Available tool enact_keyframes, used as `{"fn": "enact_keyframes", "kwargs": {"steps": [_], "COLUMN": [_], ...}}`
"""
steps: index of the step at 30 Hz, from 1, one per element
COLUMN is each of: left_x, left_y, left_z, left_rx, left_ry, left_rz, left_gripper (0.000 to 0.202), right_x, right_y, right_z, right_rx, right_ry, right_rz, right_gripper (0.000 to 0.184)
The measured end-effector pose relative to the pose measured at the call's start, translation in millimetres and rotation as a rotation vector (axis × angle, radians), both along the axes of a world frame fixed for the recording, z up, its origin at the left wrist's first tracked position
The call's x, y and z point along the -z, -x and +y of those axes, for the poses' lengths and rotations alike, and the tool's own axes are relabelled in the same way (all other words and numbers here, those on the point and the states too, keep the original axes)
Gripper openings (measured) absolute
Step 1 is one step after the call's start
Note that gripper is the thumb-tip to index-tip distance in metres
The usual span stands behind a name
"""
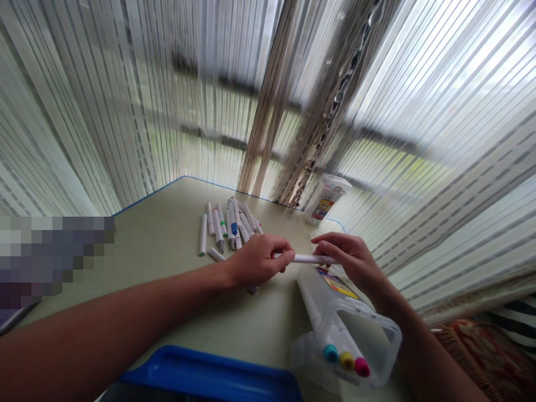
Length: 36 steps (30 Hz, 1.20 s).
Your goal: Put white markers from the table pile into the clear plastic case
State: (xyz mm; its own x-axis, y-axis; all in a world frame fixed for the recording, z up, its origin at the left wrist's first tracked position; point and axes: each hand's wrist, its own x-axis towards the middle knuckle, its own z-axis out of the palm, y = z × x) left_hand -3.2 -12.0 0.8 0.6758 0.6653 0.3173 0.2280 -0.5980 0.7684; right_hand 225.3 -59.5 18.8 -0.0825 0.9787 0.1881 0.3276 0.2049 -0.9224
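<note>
Between my two hands lies a white marker (307, 258), held level above the table. My left hand (264, 258) pinches its left end, with fingers closed round it. At the right end, the thumb and fingers of my right hand (349, 258) grip the same marker. Below my right hand a clear plastic marker case (307, 296) rests on its side, its open end toward me. Inside it are markers with teal, yellow and pink ends (347, 360). Beyond my left hand is a loose pile of white markers (230, 223), some with green, blue or red marks.
A second clear case (326, 200) stands upright at the table's far right edge. A blue tray (209, 371) sits at the near edge. Striped string curtains (218, 100) hang behind the pale green table (159, 234). A patterned fabric (481, 357) is at lower right.
</note>
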Motion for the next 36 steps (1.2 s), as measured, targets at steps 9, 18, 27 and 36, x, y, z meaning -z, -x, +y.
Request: {"fn": "enact_keyframes", "kwargs": {"steps": [9, 18, 27, 36], "left_x": [-3.5, -4.2, 0.4, 2.7], "left_y": [0.2, 0.1, -0.8, -1.8], "left_z": [1.2, -0.1, 2.7, 5.4], "left_rx": [-0.013, -0.017, -0.045, -0.082], "left_ry": [0.016, 0.05, 0.072, 0.107], "left_rz": [0.029, 0.014, -0.035, -0.053], "left_gripper": [0.028, 0.027, 0.027, 0.027], "right_x": [0.4, 1.7, 4.3, 3.5], "right_y": [-0.8, -1.0, 0.3, 1.0], "right_z": [0.7, 2.2, 3.1, 2.5], "right_rx": [0.008, 0.038, 0.04, 0.051], "right_ry": [-0.009, -0.015, -0.067, -0.072], "right_rz": [-0.038, -0.075, -0.08, -0.049], "right_gripper": [0.028, 0.027, 0.026, 0.028]}}
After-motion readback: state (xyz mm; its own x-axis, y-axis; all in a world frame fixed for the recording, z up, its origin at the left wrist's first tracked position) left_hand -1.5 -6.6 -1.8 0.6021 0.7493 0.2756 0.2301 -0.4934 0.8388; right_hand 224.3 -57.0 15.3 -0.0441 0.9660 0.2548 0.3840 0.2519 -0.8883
